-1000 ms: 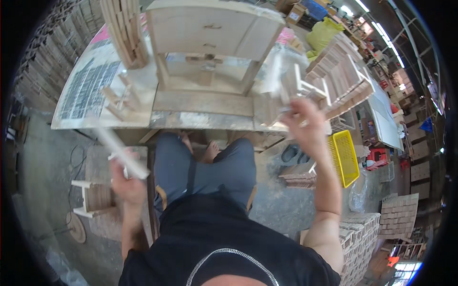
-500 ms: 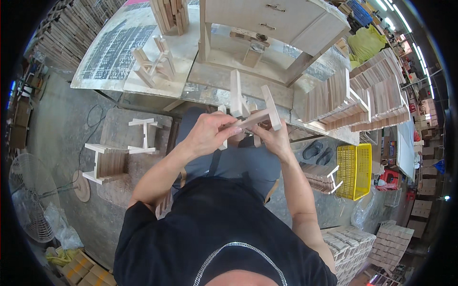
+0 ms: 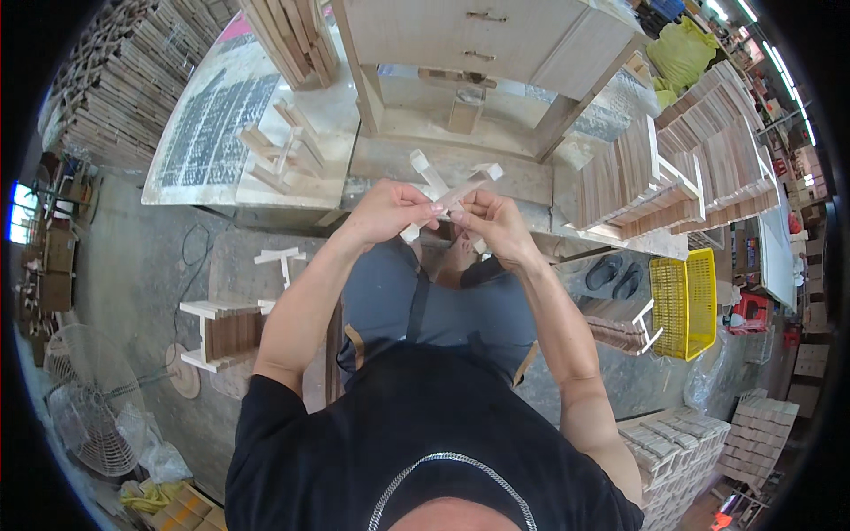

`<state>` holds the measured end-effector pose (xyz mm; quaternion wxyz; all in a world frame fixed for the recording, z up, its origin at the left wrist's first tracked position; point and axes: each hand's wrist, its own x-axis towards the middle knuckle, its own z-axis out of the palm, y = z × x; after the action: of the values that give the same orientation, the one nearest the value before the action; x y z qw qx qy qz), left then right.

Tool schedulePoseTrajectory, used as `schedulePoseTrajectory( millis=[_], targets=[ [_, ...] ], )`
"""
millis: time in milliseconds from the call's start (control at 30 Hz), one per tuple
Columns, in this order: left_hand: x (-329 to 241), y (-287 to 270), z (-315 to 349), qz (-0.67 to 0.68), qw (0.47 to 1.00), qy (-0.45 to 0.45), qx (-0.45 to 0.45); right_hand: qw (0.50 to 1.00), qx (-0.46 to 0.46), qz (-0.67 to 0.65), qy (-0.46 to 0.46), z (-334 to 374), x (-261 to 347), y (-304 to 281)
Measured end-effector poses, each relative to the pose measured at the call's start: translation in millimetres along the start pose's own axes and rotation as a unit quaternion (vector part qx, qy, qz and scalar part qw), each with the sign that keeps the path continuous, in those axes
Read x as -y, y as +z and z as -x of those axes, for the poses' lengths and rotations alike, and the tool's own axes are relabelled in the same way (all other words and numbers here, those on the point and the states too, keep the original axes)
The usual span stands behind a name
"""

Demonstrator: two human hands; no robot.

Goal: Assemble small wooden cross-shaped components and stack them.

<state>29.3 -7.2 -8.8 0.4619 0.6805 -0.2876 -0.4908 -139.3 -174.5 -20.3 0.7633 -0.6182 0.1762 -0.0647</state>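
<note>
Partly behind hands [image 3: 383,212], wooden pieces [image 3: 468,185].

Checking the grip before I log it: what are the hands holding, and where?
The left hand and right hand hold crossed pale wooden pieces, pinched with the fingertips near the crossing.

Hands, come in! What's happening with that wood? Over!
Left hand and right hand: both pinching wood pieces. Wood: pale sticks, crossing in view, held above the lap. Table just ahead, nothing between hands and wood.
</note>
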Motion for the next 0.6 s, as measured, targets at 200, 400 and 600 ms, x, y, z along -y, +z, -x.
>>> schedulePoseTrajectory(
  millis=[200, 400, 600],
  targets=[
    [-3, 15, -6, -0.019, 0.956, 0.259, -0.136, 0.999, -0.033, -0.032, 0.023, -34, 11, -30],
    [-15, -7, -66, -0.17, 0.922, 0.245, -0.245, 0.943, -0.082, 0.274, -0.17, -68, 17, -40],
    [-30, -21, -119, -0.231, 0.897, 0.266, -0.268, 0.878, -0.248, 0.348, -0.214, -107, 10, -51]
  ],
)
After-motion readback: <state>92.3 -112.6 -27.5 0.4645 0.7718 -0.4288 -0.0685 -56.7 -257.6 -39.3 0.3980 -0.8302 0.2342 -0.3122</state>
